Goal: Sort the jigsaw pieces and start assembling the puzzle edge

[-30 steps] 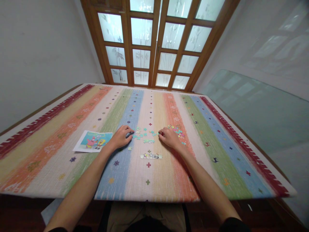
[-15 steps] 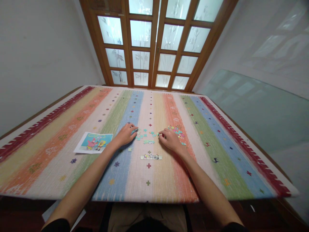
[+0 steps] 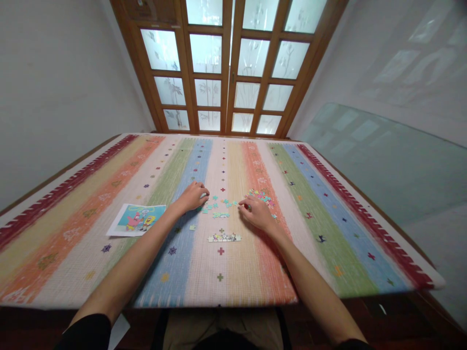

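Note:
My left hand (image 3: 194,196) is closed at the left of a loose group of teal jigsaw pieces (image 3: 215,198). A pale puzzle piece (image 3: 203,195) shows at its fingertips. Opposite it, my right hand (image 3: 254,211) hovers low with bent fingers and a gap between thumb and forefinger; I see nothing held there. Just left of those fingertips lies a small teal piece (image 3: 234,203). Nearer to me are a short joined teal section (image 3: 221,215) and a joined strip of puzzle pieces (image 3: 224,237). One pale green piece (image 3: 192,227) lies apart, beside my left forearm.
A printed cartoon picture (image 3: 136,219) lies left of my left forearm, which overlaps its edge. Beyond my right hand is a pile of mixed-colour pieces (image 3: 263,196). A striped cloth (image 3: 207,272) covers the table. Wooden glass-paned doors (image 3: 226,73) stand behind it.
The view has shifted slightly. The small teal piece that was at my right fingertips now lies just clear of them. My left hand stays at the left of the pieces.

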Motion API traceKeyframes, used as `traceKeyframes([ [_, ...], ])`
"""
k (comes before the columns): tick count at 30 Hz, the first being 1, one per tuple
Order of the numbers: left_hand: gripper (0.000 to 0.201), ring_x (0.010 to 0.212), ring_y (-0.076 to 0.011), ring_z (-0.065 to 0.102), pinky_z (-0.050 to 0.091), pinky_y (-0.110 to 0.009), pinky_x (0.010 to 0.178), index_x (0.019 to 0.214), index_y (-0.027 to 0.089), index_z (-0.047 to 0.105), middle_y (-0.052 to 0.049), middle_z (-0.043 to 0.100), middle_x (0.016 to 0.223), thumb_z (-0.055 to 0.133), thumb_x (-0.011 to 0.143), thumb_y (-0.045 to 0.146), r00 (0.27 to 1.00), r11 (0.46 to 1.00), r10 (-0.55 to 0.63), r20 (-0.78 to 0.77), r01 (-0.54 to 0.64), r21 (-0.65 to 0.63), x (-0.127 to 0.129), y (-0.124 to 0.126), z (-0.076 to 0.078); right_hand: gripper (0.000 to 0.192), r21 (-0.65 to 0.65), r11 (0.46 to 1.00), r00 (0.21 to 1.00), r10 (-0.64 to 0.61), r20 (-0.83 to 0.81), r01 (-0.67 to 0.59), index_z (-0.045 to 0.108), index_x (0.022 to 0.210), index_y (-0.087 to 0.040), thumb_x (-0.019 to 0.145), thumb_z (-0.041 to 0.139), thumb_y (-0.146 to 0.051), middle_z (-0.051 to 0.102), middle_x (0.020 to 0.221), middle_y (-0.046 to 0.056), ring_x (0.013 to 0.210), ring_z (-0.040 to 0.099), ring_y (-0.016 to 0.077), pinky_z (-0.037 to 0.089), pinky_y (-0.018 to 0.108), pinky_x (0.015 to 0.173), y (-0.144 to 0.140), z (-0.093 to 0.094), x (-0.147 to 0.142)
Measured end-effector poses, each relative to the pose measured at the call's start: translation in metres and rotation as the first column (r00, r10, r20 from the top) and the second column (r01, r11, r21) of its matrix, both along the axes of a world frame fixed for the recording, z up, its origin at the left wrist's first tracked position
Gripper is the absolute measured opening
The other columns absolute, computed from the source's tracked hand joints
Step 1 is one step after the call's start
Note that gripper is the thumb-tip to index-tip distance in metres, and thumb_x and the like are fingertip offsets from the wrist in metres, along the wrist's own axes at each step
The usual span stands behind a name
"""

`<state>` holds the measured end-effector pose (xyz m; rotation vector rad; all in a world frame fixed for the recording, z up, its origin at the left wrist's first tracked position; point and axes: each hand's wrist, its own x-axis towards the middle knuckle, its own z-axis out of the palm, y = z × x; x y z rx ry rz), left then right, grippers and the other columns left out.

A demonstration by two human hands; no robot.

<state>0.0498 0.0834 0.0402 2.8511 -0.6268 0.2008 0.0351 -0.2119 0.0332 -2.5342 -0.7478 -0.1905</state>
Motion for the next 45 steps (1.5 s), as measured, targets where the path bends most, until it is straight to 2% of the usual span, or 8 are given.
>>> traceKeyframes([
  [9,0.017,0.093,-0.0276,0.057,0.045,-0.041,0.087,0.088,0.018,0.073,-0.011,0.065,0.093,0.061,0.089,0.029,0.994,0.993,0.106,0.020,-0.104,-0.059,-0.010,-0.013,-0.007,0.019,0.041,0.999,0.999,0.025,0.030,-0.026,0.077,0.095,-0.018,0.091,0.058,-0.020,0.073,0.097,0.009,0.087,0.065,0.0216,0.047,0.032,0.080,0.000,-0.005,0.000],
  [18,0.021,0.105,-0.0303,0.054,0.042,-0.043,0.096,0.100,0.018,0.070,-0.011,0.062,0.104,0.066,0.088,0.035,0.979,0.975,0.200,-0.032,-0.202,-0.094,-0.017,-0.010,-0.002,0.019,0.063,0.996,0.993,0.052,0.102,-0.058,0.076,0.091,-0.019,0.088,0.058,-0.015,0.072,0.093,0.009,0.084,0.065,0.0213,0.047,0.032,0.078,-0.001,-0.011,0.002],
  [26,0.018,0.103,-0.0317,0.055,0.041,-0.047,0.098,0.093,0.018,0.071,-0.013,0.064,0.099,0.062,0.086,0.033,0.987,0.978,0.139,-0.080,-0.149,-0.144,-0.014,-0.008,-0.005,0.020,0.037,0.998,0.997,0.052,0.057,-0.054,0.077,0.090,-0.017,0.088,0.057,-0.016,0.072,0.094,0.010,0.084,0.063,0.0222,0.046,0.033,0.078,0.001,-0.007,-0.001],
  [31,0.010,0.099,-0.0307,0.055,0.043,-0.047,0.095,0.086,0.021,0.068,-0.012,0.064,0.097,0.063,0.083,0.029,0.986,0.969,0.152,-0.071,-0.163,-0.185,-0.014,-0.010,-0.004,0.021,0.016,0.999,0.998,0.051,0.048,-0.052,0.077,0.091,-0.018,0.089,0.056,-0.017,0.072,0.093,0.009,0.084,0.063,0.0219,0.047,0.034,0.080,0.001,-0.008,0.000],
  [37,0.009,0.100,-0.0293,0.056,0.044,-0.046,0.094,0.092,0.019,0.064,-0.011,0.066,0.097,0.060,0.085,0.023,0.989,0.967,0.146,-0.033,-0.149,-0.206,-0.020,-0.016,-0.002,0.020,0.029,0.998,0.997,0.062,0.050,-0.064,0.077,0.090,-0.018,0.090,0.057,-0.017,0.073,0.092,0.009,0.084,0.065,0.0218,0.049,0.036,0.086,0.001,-0.010,0.000],
  [45,0.008,0.093,-0.0260,0.058,0.044,-0.043,0.092,0.095,0.019,0.061,-0.008,0.067,0.090,0.055,0.090,0.019,0.993,0.954,0.121,-0.008,-0.118,-0.276,-0.034,-0.024,0.000,0.019,0.046,0.996,0.995,0.074,0.063,-0.077,0.076,0.089,-0.019,0.089,0.058,-0.017,0.072,0.088,0.008,0.083,0.065,0.0212,0.048,0.035,0.085,0.002,-0.011,0.000],
])
